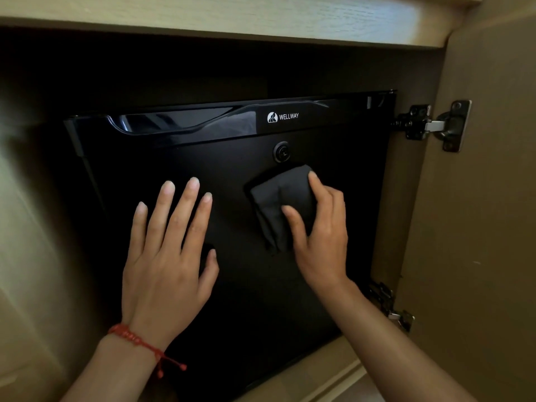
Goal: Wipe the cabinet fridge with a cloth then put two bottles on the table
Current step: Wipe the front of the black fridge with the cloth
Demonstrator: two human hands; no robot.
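A black mini fridge [232, 300] marked WELLWAY sits inside a light wooden cabinet [203, 15], filling the centre of the frame with its door shut. A glossy recessed handle strip [174, 123] runs along the top of the door, the white logo [282, 116] sits right of centre on it, and a round lock [282, 152] lies just below the logo.

The right hand [322, 233], in the centre right of the frame, presses a folded dark cloth [278, 204] flat against the fridge door just below the lock. The thumb lies across the lower part of the cloth and the fingers curve over its right edge, so the hand is closed on the cloth; a loose corner of the fabric hangs down beneath the thumb.

The left hand [168, 262], in the centre left, is spread wide and flat with its fingers pointing up, and appears to rest against the door, holding nothing. A red braided bracelet [139, 342] circles that wrist in the lower left.

At the right edge of the frame the cabinet door [487, 227] stands swung open, held by a metal hinge [432, 126] at the upper right and a second hinge [391, 307] lower down, partly hidden behind the right forearm.

No bottle or table shows in this view.
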